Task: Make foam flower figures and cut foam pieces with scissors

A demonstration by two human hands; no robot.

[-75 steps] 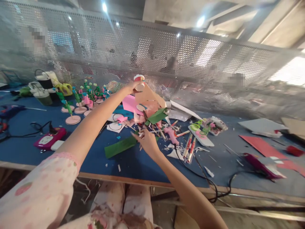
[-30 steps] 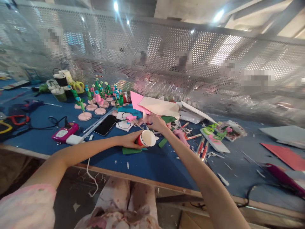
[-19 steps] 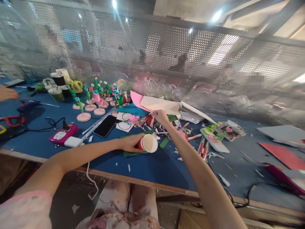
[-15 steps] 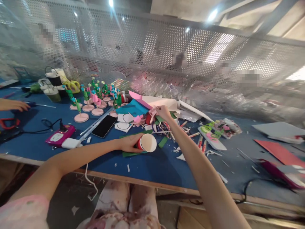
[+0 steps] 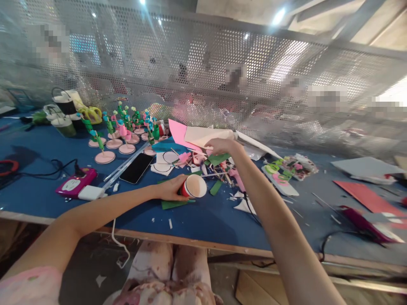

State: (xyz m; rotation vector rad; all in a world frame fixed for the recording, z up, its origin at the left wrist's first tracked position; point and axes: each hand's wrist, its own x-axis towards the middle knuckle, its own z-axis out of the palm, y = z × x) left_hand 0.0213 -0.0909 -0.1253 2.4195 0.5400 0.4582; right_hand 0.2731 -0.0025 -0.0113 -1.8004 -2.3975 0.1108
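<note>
My left hand (image 5: 171,190) is closed round a red paper cup (image 5: 192,187) that lies on its side, its white mouth turned towards me, over a green paper strip (image 5: 173,204) on the blue table (image 5: 203,218). My right hand (image 5: 223,146) reaches further back and pinches the edge of a cream sheet (image 5: 205,135), lifted off the pile with a pink sheet (image 5: 177,132) beside it. Under that hand lies a heap of cut paper scraps (image 5: 210,165) in green, pink and white.
Small paper flowers on pink round bases (image 5: 116,133) stand at the back left. A black phone (image 5: 136,167), a pink device with a cable (image 5: 75,185), glue sticks, a pink glue gun (image 5: 237,178) and red sheets (image 5: 365,197) lie around. A perforated metal screen (image 5: 203,84) closes the far side.
My left hand brought the cup down from above the pile to the table and keeps it there. My right hand moved back to the pile and has raised the cream sheet again.
</note>
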